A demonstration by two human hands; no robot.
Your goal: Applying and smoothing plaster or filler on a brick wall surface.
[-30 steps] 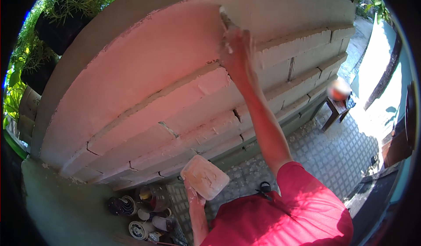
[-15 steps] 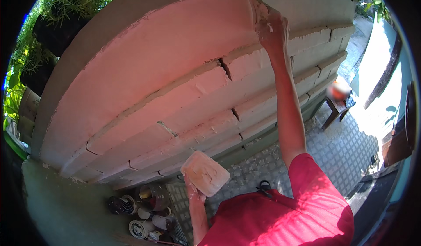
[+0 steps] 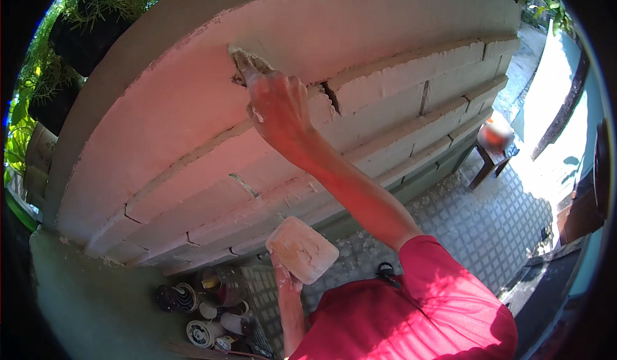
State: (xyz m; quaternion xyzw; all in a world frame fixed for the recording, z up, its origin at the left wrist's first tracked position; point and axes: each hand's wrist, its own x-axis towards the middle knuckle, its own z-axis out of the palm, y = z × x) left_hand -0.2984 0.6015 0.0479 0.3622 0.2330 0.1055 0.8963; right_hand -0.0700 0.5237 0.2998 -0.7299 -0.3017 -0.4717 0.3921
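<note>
My right hand [image 3: 279, 106] is closed around a putty-smeared scraper [image 3: 249, 63]. Its blade lies against the smooth upper band of a wall [image 3: 160, 129] built in stepped block courses, coated in pale putty with ragged ridges. A dark gap [image 3: 330, 96] between two blocks opens just right of that hand. Lower down, in front of the wall, my left hand [image 3: 287, 280] grips a shallow rectangular plastic tub [image 3: 303, 251] from its near left side. Pinkish putty is smeared across the tub. Part of the left hand's fingers is hidden beneath it.
Potted plants [image 3: 90, 39] line the wall's top left. Cans and containers [image 3: 209, 315] crowd the floor at lower left. On the tiled floor [image 3: 479, 225] to the right stands a small bench [image 3: 490, 166] with a blurred orange and white round thing [image 3: 496, 134].
My right hand has swept the scraper left and slightly down across the upper wall band. The tub in my left hand has stayed nearly in place.
</note>
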